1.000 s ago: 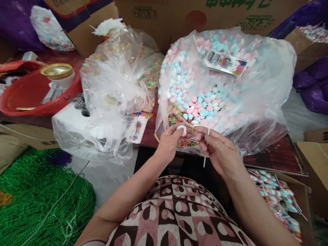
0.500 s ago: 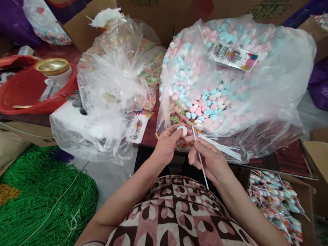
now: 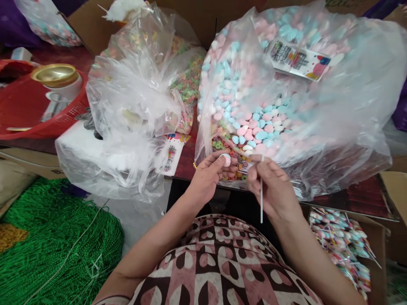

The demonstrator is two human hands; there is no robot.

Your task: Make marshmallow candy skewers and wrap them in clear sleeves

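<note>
Between the thumb and fingers of my left hand [image 3: 205, 176] is a round pastel candy [image 3: 225, 160], pink and white with a bluish edge. My right hand [image 3: 276, 188] pinches a thin white stick [image 3: 261, 199] that hangs nearly vertical, apart from the candy. Just beyond both hands lies a large clear plastic bag of pink, blue and white candies [image 3: 254, 127]. Small coloured candy rings [image 3: 219, 144] show at its near corner, close to my left fingers. Several more white sticks [image 3: 297, 186] lie partly hidden behind my right hand.
Left of centre sits another clear bag with candy rings [image 3: 189, 80]. A red basket [image 3: 71, 116] holds a gold-lidded container [image 3: 57, 76]. Below on the left is a heap of green cord [image 3: 63, 237]; on the right, a carton [image 3: 375, 241] contains wrapped candies [image 3: 340, 241].
My right hand has moved right, away from my left hand, and the stick has swung from slanted to nearly vertical. My left hand still holds the candy. The view has shifted slightly.
</note>
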